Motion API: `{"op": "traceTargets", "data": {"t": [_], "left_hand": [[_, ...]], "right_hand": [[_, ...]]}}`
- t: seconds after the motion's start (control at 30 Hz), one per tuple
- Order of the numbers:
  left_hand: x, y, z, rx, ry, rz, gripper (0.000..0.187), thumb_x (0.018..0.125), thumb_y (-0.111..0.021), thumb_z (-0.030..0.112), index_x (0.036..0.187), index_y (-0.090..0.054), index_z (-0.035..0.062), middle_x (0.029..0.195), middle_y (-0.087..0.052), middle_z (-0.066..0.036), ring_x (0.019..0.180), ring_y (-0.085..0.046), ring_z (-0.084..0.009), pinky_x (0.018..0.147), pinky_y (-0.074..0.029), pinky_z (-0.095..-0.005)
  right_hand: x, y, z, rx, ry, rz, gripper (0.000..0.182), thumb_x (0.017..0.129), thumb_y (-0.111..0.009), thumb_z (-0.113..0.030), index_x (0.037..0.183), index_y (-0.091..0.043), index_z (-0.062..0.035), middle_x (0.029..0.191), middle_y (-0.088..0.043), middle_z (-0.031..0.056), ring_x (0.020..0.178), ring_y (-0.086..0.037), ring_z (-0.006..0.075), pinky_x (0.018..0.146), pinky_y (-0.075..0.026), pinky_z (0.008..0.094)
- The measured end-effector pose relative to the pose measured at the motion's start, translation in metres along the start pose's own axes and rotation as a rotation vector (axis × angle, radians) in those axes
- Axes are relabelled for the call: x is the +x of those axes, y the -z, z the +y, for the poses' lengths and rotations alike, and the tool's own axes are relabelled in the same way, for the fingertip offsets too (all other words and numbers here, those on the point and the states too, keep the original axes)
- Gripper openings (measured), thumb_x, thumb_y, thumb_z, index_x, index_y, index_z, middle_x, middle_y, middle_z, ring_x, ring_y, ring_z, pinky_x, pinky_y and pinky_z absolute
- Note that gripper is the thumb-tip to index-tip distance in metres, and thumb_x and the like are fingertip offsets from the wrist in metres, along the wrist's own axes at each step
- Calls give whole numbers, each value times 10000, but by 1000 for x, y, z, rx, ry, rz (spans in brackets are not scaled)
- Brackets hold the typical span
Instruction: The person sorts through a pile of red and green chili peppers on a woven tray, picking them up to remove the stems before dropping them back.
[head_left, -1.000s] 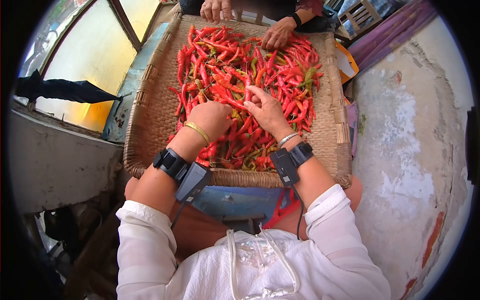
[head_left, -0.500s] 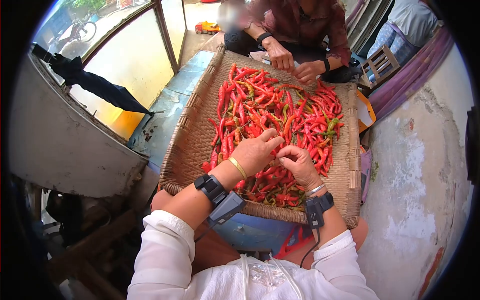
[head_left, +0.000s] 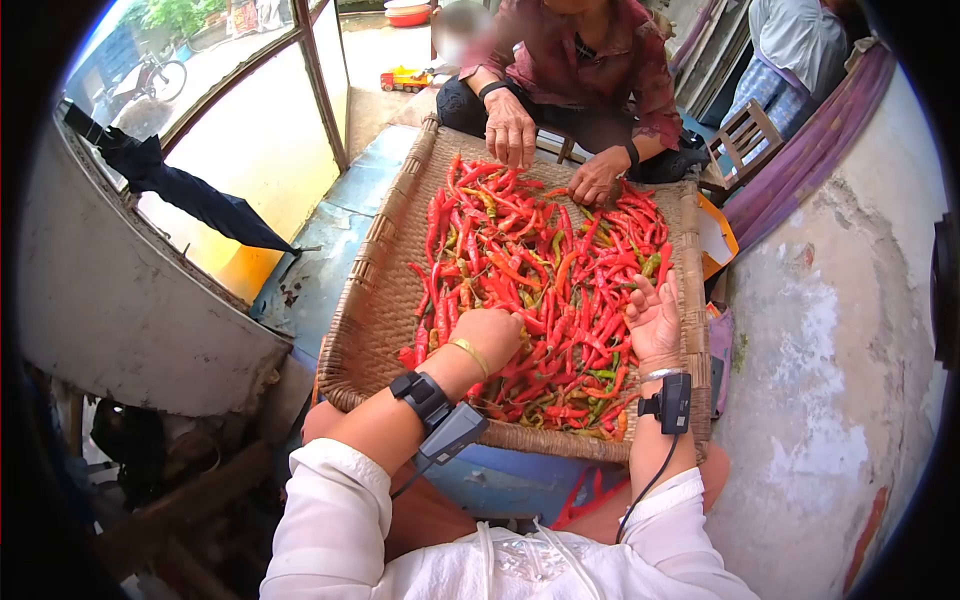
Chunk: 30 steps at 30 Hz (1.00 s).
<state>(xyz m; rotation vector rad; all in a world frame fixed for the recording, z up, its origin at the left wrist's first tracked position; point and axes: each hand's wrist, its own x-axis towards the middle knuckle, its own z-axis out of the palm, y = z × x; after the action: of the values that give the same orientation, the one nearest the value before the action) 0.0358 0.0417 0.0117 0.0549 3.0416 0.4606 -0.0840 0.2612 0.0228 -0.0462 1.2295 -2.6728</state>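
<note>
Head view: the left hand (head_left: 487, 335) lies palm-down and curled on the heap of long red chili peppers (head_left: 545, 280), its fingers closed down among them near the close edge of the wide woven straw tray (head_left: 385, 265); whether it pinches one pepper cannot be told. The right hand (head_left: 652, 318) has left the spot where both hands met half a second ago. It now sits raised at the tray's right rim, palm turned up and fingers spread open, holding nothing. That parting suggests the pepper worked between the two hands has been let go, and the left hand is already back in the heap. The peppers fill most of the tray, a few green ones mixed in. At the far edge, another person's hands (head_left: 510, 128) rest on the same heap. A folded dark umbrella (head_left: 190, 190) leans at the window to the left.
</note>
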Motion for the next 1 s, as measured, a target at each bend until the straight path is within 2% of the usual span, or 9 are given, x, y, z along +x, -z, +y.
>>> {"op": "traceTargets", "data": {"t": [0.13,0.2,0.3,0.4,0.57,0.67,0.83,0.9,1.0], "left_hand": [[0,0,1,12,-2,-75,204,732,-558,253,771,-590,55,721,-607,-124,713,-599,-291,621,-478,-400],[0,-11,-4,-7,-44,-92,204,728,-557,250,777,-596,56,732,-608,-127,727,-598,-291,638,-474,-400],[-4,-15,-6,-50,-104,-109,201,720,-552,240,798,-606,63,754,-609,-134,751,-593,-293,668,-467,-402],[-4,-5,-1,-75,-154,-175,228,700,-555,256,823,-611,73,761,-604,-144,750,-589,-300,679,-462,-405],[-4,2,3,-18,-232,-187,270,680,-598,308,801,-611,66,715,-601,-134,689,-591,-289,624,-464,-393],[-2,3,3,-108,-205,-45,208,714,-572,287,774,-625,95,703,-610,-117,680,-592,-292,635,-466,-403],[-1,4,1,-253,-216,21,195,702,-591,278,749,-620,91,662,-597,-120,631,-578,-297,590,-457,-403],[0,3,2,-256,-233,12,185,698,-597,235,760,-622,62,692,-606,-126,651,-582,-295,592,-457,-394],[-1,8,3,-362,-221,44,155,688,-617,171,785,-635,53,682,-607,-133,626,-595,-267,584,-469,-349]], "right_hand": [[-4,-2,27,-390,-138,-197,587,822,-561,-183,1301,-244,-61,873,-591,93,687,-592,134,525,-482,234],[-13,-11,49,-771,-125,-333,378,772,-623,-150,1103,-508,-9,816,-580,49,691,-548,90,590,-450,200],[-34,-34,60,-1200,105,-677,331,707,-657,-145,1010,-573,-41,833,-584,71,756,-566,139,699,-458,255],[-38,-33,69,-1430,273,-921,316,676,-626,-247,932,-590,-65,883,-591,116,856,-557,270,775,-434,351],[-40,-26,85,-1477,354,-824,207,681,-585,-175,864,-605,-80,784,-585,83,781,-557,253,723,-437,345],[-42,-30,78,-1277,143,-688,227,711,-572,-123,929,-598,-64,727,-590,90,663,-579,230,627,-461,315],[-40,-28,73,-1399,230,-668,295,715,-575,-120,1008,-560,-81,729,-575,80,685,-569,231,638,-455,331],[-39,-25,80,-1465,276,-672,292,731,-557,-153,1017,-548,-94,808,-590,127,775,-574,291,690,-454,376],[-35,-25,82,-1439,209,-648,216,741,-530,-142,944,-575,-78,832,-591,133,784,-567,312,702,-451,383]]}}
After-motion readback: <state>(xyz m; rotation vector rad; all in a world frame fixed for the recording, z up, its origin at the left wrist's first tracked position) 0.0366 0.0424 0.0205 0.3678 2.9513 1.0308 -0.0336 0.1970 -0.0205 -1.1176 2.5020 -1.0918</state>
